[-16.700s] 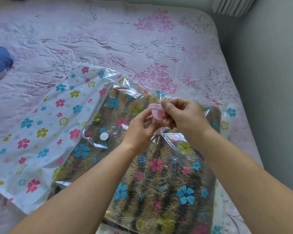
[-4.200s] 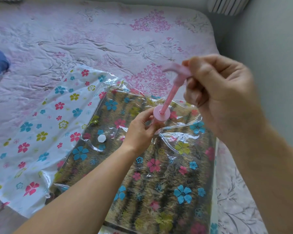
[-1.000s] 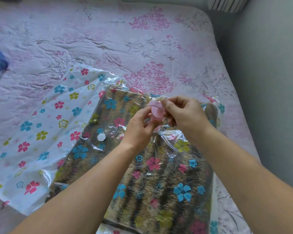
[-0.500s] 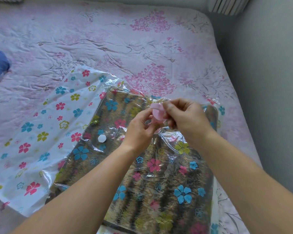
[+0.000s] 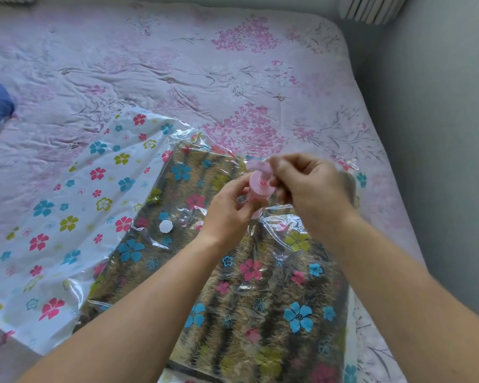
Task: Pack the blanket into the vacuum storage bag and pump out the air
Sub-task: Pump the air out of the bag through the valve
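A pink floral bedspread (image 5: 233, 64) is covering the bed, a grey wall (image 5: 440, 134) is running along 3 o'clock, and a white radiator (image 5: 371, 8) is sitting at 1 o'clock.

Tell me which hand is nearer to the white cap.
Left. The left hand, gripping the pink pump, sits just right of the white cap; the right hand is farther right, beyond the pump.

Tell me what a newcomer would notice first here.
Mid-frame, the left hand grips the barrel of a small pink hand pump while the right hand pinches its handle on top. Beneath them lies the flower-printed vacuum storage bag, a brown striped blanket filling its right half, its left half flat on the pink floral bedspread. A small white round cap sits on the bag, left of the hands.
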`<state>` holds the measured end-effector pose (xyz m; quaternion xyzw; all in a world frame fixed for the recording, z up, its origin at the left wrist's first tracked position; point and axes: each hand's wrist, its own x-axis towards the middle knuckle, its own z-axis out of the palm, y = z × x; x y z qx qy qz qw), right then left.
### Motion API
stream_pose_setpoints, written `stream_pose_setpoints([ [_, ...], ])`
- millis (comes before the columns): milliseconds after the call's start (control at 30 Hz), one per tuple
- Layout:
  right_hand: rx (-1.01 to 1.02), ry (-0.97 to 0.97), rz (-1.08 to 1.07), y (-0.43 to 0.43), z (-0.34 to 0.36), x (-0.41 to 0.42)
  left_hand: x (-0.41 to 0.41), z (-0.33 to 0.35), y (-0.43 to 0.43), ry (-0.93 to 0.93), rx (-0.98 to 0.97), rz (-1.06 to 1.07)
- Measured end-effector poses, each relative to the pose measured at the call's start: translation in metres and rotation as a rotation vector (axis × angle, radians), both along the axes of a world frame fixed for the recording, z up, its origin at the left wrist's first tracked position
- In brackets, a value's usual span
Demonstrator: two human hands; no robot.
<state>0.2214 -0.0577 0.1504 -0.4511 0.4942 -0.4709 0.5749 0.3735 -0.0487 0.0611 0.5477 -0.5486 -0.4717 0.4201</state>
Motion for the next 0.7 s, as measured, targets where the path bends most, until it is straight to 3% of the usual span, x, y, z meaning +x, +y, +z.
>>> stream_pose_setpoints([
  [133,0.045,0.096,0.022,0.000,-0.006,0.000,0.002,-0.001,0.002,-0.016,-0.006,-0.004],
  [367,-0.332,-0.302,0.114,-0.008,0.072,-0.015,0.000,0.001,0.001,-0.010,-0.015,-0.012],
  [567,-0.006,0.057,-0.013,0.002,0.001,0.003,-0.001,0.003,0.001,0.013,-0.014,0.002],
  [700,0.033,0.099,0.012,0.001,0.000,0.001,0.001,0.002,0.002,-0.006,-0.008,-0.003],
])
